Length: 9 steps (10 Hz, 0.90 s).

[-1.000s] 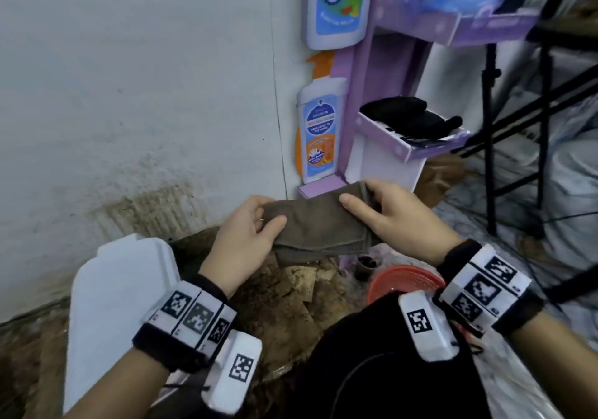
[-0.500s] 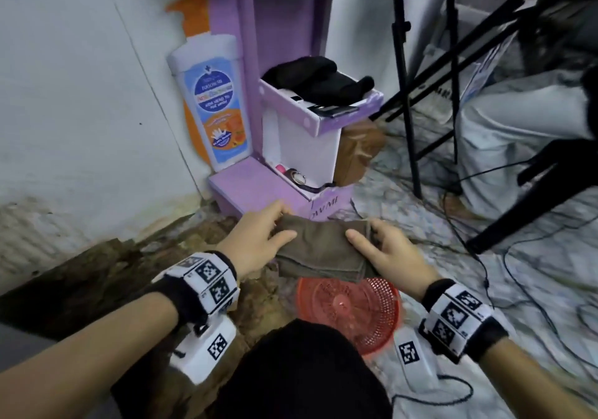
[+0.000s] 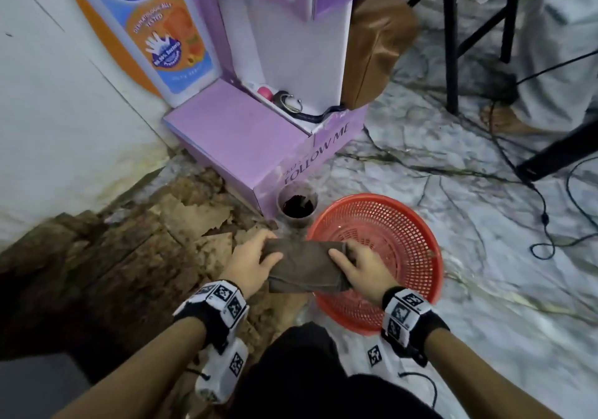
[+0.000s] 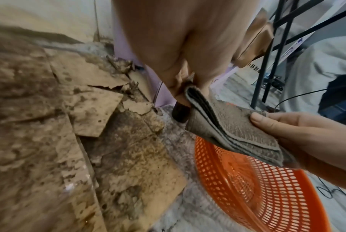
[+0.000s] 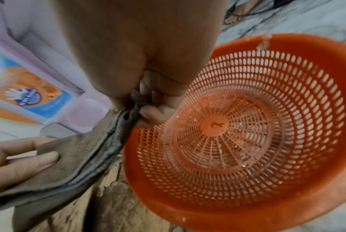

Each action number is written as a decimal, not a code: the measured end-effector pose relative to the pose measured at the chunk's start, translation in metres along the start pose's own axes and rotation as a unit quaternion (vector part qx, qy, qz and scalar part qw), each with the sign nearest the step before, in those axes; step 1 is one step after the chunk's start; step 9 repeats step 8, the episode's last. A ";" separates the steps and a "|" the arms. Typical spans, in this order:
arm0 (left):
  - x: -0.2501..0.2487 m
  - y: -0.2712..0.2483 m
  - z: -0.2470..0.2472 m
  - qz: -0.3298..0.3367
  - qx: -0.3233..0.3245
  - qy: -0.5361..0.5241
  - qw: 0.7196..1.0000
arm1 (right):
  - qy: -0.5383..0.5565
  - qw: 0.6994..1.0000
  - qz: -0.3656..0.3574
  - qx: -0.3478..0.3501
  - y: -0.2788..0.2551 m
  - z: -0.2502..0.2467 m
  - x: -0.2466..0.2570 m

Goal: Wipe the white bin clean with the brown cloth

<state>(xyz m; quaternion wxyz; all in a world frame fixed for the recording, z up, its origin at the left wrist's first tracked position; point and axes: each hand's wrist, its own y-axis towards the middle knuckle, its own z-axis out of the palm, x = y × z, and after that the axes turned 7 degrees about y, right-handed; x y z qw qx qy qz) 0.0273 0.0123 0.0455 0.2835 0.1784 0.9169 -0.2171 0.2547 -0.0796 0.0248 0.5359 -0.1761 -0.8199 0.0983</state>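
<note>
Low in the head view's centre, the left hand [image 3: 250,265] and right hand [image 3: 359,268] each pinch an end of the folded brown cloth [image 3: 305,268], held over the red basket's [image 3: 417,240] left rim; the wrist views alone show the cloth's stacked edges and droplets in the basket

The floor [image 3: 485,257] was pale marbled sheeting on the right and stained, flaking brown board [image 3: 136,257] on the left. On it stood a red perforated basket [image 3: 417,224], a small cup of dark liquid [image 3: 297,206] just beside it, a purple cardboard stand [image 3: 239,134], and black cables [image 3: 547,218].
</note>
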 end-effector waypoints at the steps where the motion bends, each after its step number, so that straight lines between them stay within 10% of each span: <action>1: 0.016 0.013 0.020 -0.013 0.020 -0.013 1.000 | -0.007 1.000 0.026 0.010 0.015 0.009 -0.022; 9: 0.037 0.000 0.043 -0.094 0.065 -0.002 0.993 | -0.114 0.986 0.109 0.062 0.003 0.013 -0.044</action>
